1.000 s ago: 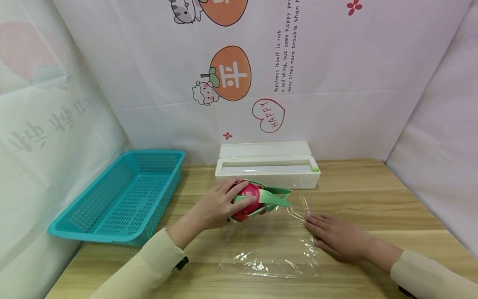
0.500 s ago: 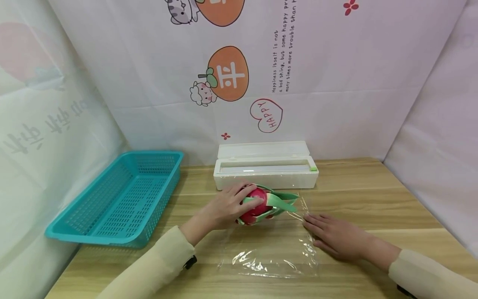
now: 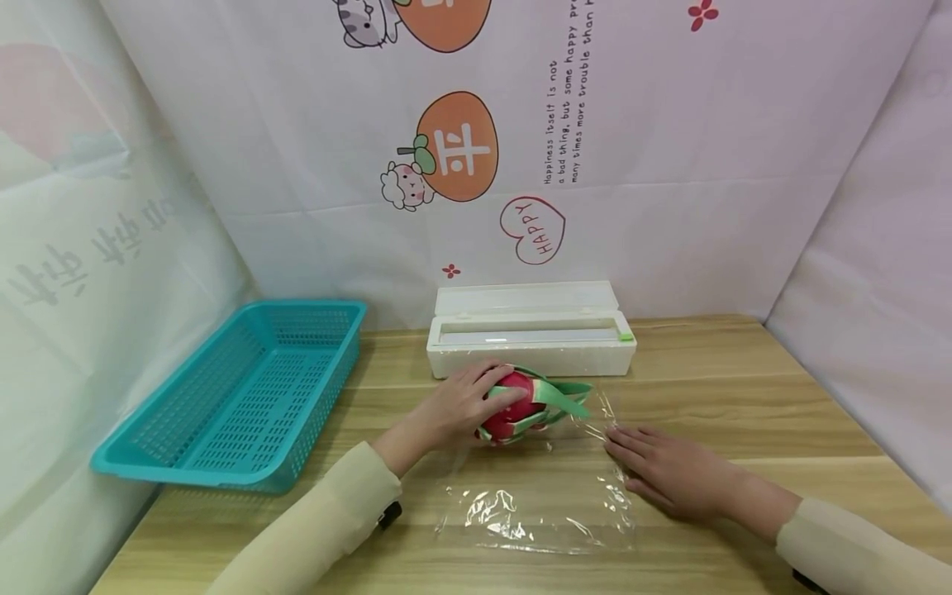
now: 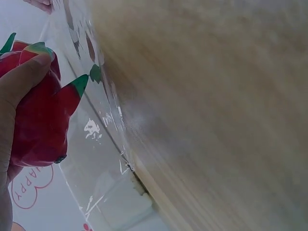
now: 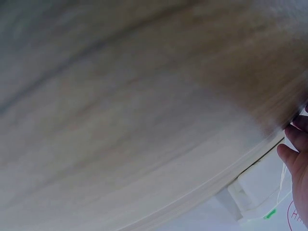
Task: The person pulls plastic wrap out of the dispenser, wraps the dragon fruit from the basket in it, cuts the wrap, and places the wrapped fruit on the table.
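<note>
In the head view my left hand (image 3: 463, 406) grips a red dragon fruit (image 3: 513, 411) with green leaf tips, fingers over its top. The fruit is over the far part of a clear sheet of cling film (image 3: 531, 504) spread on the wooden table. Seen from the left wrist, the thumb (image 4: 26, 77) presses along the fruit's side and the fruit (image 4: 41, 115) overlaps the shiny film. My right hand (image 3: 673, 473) lies palm down with straight fingers, fingertips at the film's right edge. The right wrist view catches only part of that hand (image 5: 299, 154).
Behind the fruit, by the wall, stands a white cling film box (image 3: 531, 361) with its lid raised and a green slider (image 3: 625, 336) at the right end. A blue-green plastic basket (image 3: 297, 438) stands on the left. Printed white cloth (image 3: 669, 231) encloses the back and sides.
My left hand has carried the dragon fruit a little to the right over the film, then stays nearly in place. The right hand has kept its position at the film's edge.
</note>
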### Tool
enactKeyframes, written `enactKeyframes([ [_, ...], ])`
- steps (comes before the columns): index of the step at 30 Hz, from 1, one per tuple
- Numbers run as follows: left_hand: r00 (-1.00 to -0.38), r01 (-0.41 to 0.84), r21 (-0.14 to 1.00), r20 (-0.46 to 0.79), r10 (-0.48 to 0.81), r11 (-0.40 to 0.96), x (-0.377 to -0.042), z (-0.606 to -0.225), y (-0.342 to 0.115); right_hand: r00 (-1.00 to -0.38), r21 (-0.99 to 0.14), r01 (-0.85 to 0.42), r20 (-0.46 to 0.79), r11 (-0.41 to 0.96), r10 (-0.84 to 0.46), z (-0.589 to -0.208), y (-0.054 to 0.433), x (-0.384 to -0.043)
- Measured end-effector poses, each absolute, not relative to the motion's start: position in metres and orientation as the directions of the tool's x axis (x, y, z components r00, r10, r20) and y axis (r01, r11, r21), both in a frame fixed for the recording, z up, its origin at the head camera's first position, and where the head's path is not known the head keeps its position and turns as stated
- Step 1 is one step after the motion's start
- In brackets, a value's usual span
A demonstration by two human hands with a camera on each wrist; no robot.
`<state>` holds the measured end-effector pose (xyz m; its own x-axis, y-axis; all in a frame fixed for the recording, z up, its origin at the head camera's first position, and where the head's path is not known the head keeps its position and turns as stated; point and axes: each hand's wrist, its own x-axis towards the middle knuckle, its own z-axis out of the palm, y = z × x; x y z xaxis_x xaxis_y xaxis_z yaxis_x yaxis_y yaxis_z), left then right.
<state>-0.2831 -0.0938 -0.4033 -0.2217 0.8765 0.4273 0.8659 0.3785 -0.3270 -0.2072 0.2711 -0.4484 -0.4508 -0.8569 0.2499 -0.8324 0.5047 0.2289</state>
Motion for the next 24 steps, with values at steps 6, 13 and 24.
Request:
enactKeyframes([
  [6, -0.21, 0.875, -0.328, 0.407, 0.889, 0.357, -0.286, -0.402, -0.091, -0.449, 0.23, -0.832, 0.258, 0.505, -0.856, -0.452, 0.272, -0.209],
  [13, -0.209, 0.878, -0.345, 0.348, 0.914, 0.332, -0.286, -0.399, -0.085, -0.44, 0.233, -0.834, 0.269, 0.501, -0.857, -0.452, 0.272, -0.209],
  [24, -0.195, 0.873, -0.375, 0.319, 0.927, 0.312, -0.288, -0.398, -0.079, -0.448, 0.222, -0.834, 0.262, 0.505, -0.855, -0.455, 0.273, -0.21],
])
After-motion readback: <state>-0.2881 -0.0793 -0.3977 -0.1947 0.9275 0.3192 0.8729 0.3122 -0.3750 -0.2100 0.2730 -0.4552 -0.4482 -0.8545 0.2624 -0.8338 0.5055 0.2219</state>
